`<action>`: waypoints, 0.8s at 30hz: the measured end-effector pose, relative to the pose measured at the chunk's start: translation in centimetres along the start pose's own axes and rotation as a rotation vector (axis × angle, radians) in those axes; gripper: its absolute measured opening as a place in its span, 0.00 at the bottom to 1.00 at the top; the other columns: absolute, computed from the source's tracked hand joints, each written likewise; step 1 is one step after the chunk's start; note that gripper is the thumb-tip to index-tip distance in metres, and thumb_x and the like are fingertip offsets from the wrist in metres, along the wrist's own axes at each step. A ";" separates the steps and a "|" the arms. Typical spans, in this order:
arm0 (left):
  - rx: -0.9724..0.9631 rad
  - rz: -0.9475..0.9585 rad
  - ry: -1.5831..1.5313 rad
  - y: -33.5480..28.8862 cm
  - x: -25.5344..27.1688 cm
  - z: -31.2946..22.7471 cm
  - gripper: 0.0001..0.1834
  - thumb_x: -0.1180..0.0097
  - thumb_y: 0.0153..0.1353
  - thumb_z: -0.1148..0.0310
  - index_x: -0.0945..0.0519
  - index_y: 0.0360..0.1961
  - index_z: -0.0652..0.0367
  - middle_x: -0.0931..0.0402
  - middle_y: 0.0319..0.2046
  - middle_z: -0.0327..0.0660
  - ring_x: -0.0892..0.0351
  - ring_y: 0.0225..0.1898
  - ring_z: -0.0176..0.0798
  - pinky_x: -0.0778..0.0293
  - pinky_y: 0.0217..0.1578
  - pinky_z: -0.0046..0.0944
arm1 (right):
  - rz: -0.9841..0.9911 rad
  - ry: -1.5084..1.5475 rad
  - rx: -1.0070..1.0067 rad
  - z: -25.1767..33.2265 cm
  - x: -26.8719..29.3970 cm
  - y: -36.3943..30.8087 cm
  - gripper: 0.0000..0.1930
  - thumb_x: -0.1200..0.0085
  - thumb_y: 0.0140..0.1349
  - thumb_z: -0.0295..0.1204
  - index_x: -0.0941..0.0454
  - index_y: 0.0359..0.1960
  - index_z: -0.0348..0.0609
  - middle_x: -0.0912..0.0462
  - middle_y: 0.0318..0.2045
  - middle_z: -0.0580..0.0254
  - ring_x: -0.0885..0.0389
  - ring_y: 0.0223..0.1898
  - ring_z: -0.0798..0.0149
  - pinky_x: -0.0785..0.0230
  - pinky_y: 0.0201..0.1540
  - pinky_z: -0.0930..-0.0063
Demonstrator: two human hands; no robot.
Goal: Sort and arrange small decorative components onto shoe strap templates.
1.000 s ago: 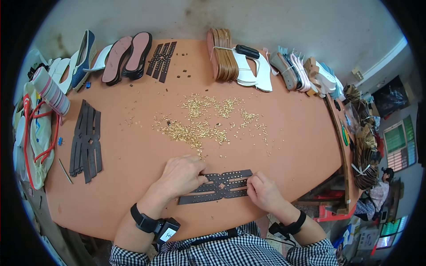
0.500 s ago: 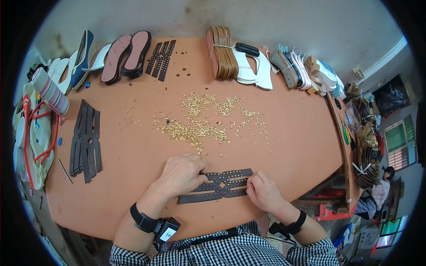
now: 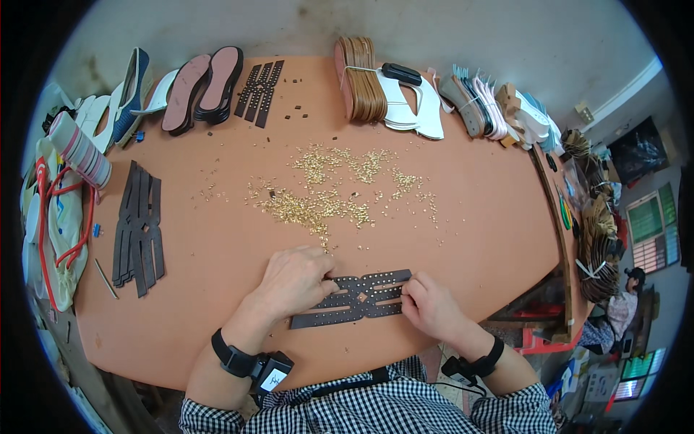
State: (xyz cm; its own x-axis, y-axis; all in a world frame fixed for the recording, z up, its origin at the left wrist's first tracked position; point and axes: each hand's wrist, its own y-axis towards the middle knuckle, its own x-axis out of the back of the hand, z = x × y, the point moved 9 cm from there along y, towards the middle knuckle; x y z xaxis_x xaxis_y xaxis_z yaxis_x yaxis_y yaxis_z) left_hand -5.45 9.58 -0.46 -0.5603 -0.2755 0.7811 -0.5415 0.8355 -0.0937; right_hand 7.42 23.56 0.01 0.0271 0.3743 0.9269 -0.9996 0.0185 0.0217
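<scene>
A dark brown slotted sandal upper [image 3: 354,312], dotted with gold studs and with a diamond hole in its middle, lies on the table in front of me. Its right ends are pinched between the thumb and fingers of my right hand [image 3: 436,309]. My left hand [image 3: 298,281] is bent over the upper-left part, fingers curled in and the fingertips on the strip; whether a stud sits between them is hidden. Just beyond, loose gold studs [image 3: 311,208] are scattered in heaps. A stack of plain dark uppers [image 3: 139,230] lies to the left, and another studded upper [image 3: 259,94] lies at the back.
Pink-topped soles [image 3: 189,94] and a blue shoe [image 3: 132,98] stand at the back left. A tied bundle of brown insoles [image 3: 359,79] is at the back. A striped cup [image 3: 81,150] and a thin metal rod [image 3: 105,279] are on the left. A person [image 3: 620,307] sits far right.
Both hands stay on the studded upper, with only a slight shift of the right fingers. The whole view has tilted a little.
</scene>
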 end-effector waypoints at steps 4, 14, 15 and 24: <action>-0.006 -0.009 0.005 0.0 0.0 0.0 0.10 0.37 0.47 0.62 0.20 0.27 0.56 0.22 0.29 0.41 0.23 0.38 0.45 0.27 0.38 0.44 | 0.015 0.067 -0.025 -0.5 0.1 0.2 0.05 0.48 0.55 0.25 0.29 0.31 0.39 0.27 0.33 0.53 0.22 0.31 0.49 0.26 0.32 0.60; -0.005 0.000 -0.011 0.0 -0.1 0.0 0.10 0.38 0.47 0.62 0.20 0.27 0.55 0.22 0.29 0.40 0.23 0.38 0.45 0.27 0.37 0.44 | -0.001 0.103 0.011 -0.2 0.4 0.1 0.07 0.46 0.51 0.21 0.31 0.30 0.38 0.28 0.31 0.54 0.24 0.30 0.51 0.28 0.31 0.64; -0.028 -0.033 -0.008 0.0 0.1 -0.1 0.10 0.37 0.46 0.62 0.20 0.27 0.55 0.22 0.28 0.40 0.23 0.36 0.44 0.28 0.35 0.43 | 0.001 0.094 0.011 -0.2 0.4 0.1 0.07 0.45 0.51 0.21 0.31 0.30 0.38 0.28 0.31 0.54 0.24 0.30 0.51 0.29 0.31 0.64; -0.079 -0.104 0.004 -0.1 0.2 0.0 0.11 0.35 0.45 0.61 0.21 0.25 0.54 0.24 0.25 0.38 0.23 0.32 0.43 0.29 0.31 0.42 | -0.046 0.213 -0.081 -1.7 0.4 -0.6 0.06 0.45 0.54 0.25 0.29 0.31 0.40 0.26 0.34 0.55 0.23 0.32 0.51 0.27 0.33 0.63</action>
State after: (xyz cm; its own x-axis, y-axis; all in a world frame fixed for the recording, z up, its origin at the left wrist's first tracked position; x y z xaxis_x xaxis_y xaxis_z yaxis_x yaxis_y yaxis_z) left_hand -5.47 9.43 -0.32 -0.5009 -0.3607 0.7868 -0.5457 0.8372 0.0364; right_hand 8.04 25.29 -0.24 0.0822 0.5588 0.8252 -0.9935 0.1114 0.0235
